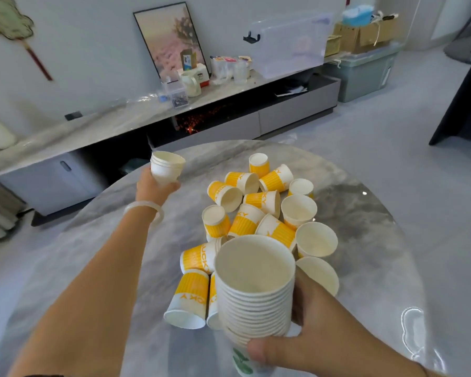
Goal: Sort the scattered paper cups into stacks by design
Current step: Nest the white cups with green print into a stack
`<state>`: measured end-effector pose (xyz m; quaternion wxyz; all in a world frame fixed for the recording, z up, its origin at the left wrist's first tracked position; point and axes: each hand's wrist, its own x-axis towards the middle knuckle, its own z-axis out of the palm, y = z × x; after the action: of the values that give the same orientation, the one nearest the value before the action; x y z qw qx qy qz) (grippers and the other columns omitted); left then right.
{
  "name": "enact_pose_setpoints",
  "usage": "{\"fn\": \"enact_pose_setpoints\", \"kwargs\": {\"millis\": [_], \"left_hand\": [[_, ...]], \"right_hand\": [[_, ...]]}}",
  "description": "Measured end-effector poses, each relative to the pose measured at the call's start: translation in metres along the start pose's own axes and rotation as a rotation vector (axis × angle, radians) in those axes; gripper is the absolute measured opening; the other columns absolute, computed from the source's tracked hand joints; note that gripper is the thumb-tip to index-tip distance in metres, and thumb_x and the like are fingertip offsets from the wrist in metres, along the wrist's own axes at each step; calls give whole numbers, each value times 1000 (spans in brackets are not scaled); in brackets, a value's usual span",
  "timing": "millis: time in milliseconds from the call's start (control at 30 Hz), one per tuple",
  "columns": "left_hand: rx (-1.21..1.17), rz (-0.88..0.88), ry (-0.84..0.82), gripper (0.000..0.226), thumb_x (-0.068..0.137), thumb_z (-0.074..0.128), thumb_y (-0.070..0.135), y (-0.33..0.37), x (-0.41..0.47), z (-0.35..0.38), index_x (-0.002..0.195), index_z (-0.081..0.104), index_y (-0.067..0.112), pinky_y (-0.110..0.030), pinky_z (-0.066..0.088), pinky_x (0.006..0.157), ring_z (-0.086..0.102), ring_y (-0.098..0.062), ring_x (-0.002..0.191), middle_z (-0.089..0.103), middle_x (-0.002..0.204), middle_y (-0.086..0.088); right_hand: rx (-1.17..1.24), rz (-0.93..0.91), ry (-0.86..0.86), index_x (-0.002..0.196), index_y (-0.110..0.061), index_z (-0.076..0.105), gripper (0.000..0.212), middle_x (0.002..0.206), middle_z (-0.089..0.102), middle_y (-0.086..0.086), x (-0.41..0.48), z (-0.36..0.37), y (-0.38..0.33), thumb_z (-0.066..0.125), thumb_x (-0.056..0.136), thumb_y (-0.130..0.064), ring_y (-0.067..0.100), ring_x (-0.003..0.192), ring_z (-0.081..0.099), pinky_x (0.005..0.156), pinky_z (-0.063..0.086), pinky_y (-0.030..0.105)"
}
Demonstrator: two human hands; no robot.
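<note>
White paper makes up the short stack of cups (166,165) that our left hand (154,187) grips, held out over the far left edge of the marble counter (365,213). Further right, yellow-banded cups (256,210) lie scattered in a heap mid-counter, some upright, some tipped. Nearest us, our right hand (307,330) clamps a tall stack of white cups (256,289), green print showing at its base.

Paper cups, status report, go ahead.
Left hand holds short white stack. Right hand grips tall stack. Yellow cups scattered on table. Nothing blocking.
</note>
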<state>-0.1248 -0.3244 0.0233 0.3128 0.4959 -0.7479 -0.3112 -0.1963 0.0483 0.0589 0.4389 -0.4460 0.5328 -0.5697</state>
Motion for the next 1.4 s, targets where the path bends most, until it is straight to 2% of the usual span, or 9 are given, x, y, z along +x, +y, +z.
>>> {"fn": "enact_pose_setpoints", "kwargs": {"millis": [67,133,433,600,700,800,1200,1300,1400], "left_hand": [[-177,59,9,25,71,73,7,25,-38,-29,86,58,21,-27,46,64,58,-15,70,61,79,-1],[-325,61,-2,32,73,75,11,49,-83,-53,96,55,22,-21,46,65,58,-7,75,61,84,4],[-765,97,-201,41,72,71,22,133,-279,-102,111,61,21,-20,55,73,67,-16,101,72,109,-1],[-697,95,-218,54,68,76,21,139,-341,-93,118,56,16,-29,56,84,64,-25,107,69,114,-7],[-596,51,-225,64,62,80,29,133,-361,-82,120,54,22,-49,43,103,60,-25,114,67,119,-3],[-572,13,-219,68,61,80,31,129,-373,-71,123,52,25,-54,36,108,56,-22,119,65,122,-1],[-547,-10,-229,101,48,85,41,110,-379,-63,136,36,39,-34,42,106,52,-3,122,51,135,17],[-591,16,-229,86,58,77,48,98,-384,-60,135,37,45,-23,47,97,53,-3,122,52,136,15],[-654,-12,-208,64,68,66,48,88,-386,-57,129,47,43,-25,42,96,52,-5,123,56,133,14]], "right_hand": [[-28,-8,-89,113,-67,41,82,129,51,-30,-8,10,3,83,64,-17,-8,120,51,89,46,8],[-32,5,-101,115,-64,42,79,122,57,-30,-16,8,1,83,66,-17,-6,115,55,90,48,12],[-246,58,-60,111,-35,49,63,107,65,-12,-53,13,7,83,59,-27,3,100,62,91,53,36],[-248,62,-87,115,-30,49,65,108,67,-8,-65,19,14,82,59,-27,8,101,63,93,52,40],[-239,25,-82,112,-37,49,65,108,67,-12,-66,17,14,83,57,-30,3,101,63,90,53,35],[-236,2,-78,108,-41,50,63,104,67,-16,-68,15,14,83,54,-35,-1,96,64,84,54,27],[-274,0,-95,108,-43,46,64,105,65,-17,-69,20,20,83,56,-36,-8,94,60,70,48,9],[-288,21,-117,112,-42,45,69,104,65,-17,-72,26,27,81,53,-41,-7,93,61,70,48,10],[-315,55,-131,113,-42,44,71,105,64,-17,-73,31,36,79,51,-43,-5,94,61,76,50,16]]}}
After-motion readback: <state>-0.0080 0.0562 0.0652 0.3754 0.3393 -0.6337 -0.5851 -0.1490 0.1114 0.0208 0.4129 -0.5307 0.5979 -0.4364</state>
